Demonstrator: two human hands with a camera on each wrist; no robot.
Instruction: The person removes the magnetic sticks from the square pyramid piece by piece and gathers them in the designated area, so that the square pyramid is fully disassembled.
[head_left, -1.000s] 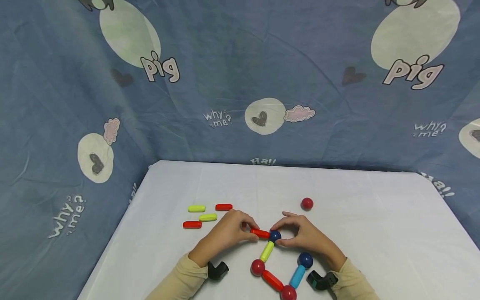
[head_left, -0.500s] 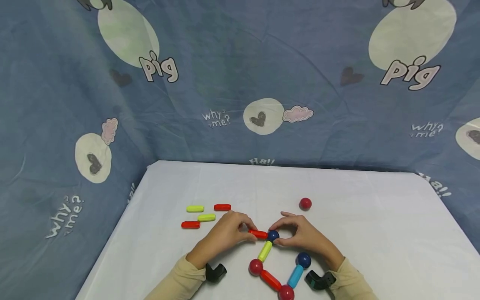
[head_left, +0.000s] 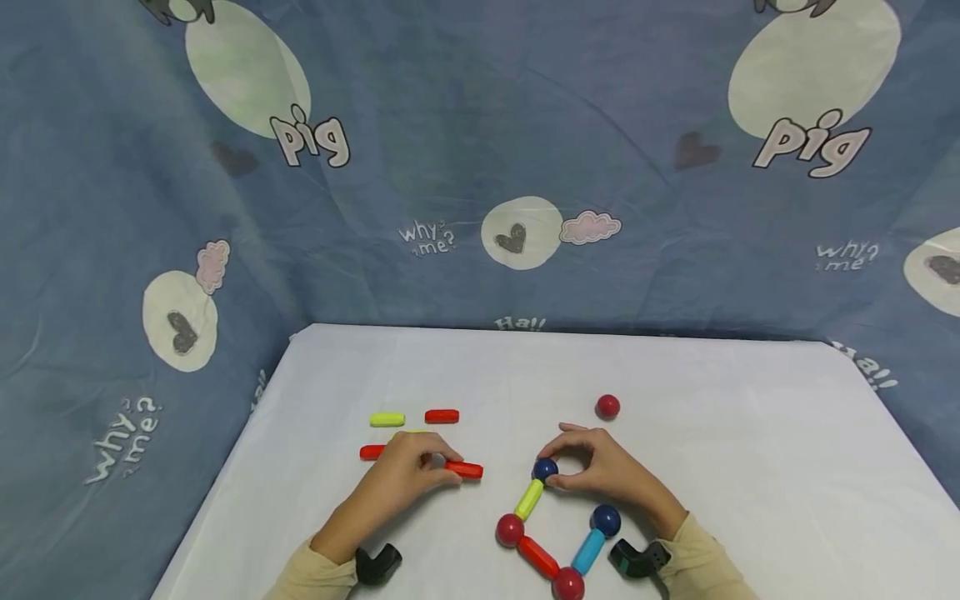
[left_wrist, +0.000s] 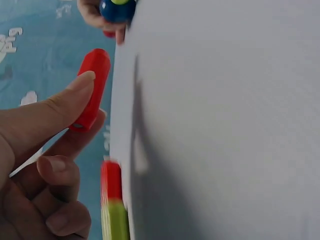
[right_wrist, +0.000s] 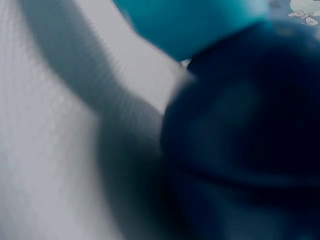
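Between thumb and finger, my left hand point(head_left: 405, 471) pinches a red rod point(left_wrist: 95, 87), held apart from the joined pieces. My right hand point(head_left: 611, 467) pinches a dark blue ball point(head_left: 546, 470) at the top of an open chain. From that ball a yellow-green rod point(head_left: 528, 500) runs down to a red ball point(head_left: 510, 530). A second red rod point(head_left: 538, 557) links it to another red ball point(head_left: 568, 583). There a light blue rod point(head_left: 588, 552) leads up to a second dark blue ball point(head_left: 606, 521), which looms large in the right wrist view.
Behind my left hand lie a yellow-green rod point(head_left: 387, 419), a red rod point(head_left: 442, 416), and two more rods partly hidden by the hand. A loose red ball point(head_left: 608, 407) sits beyond my right hand. White cloth covers the table point(head_left: 750, 433); a printed blue curtain point(head_left: 637, 275) hangs behind.
My left hand has moved left with the red rod, which has come away from the dark blue ball. The right hand stays on that ball.
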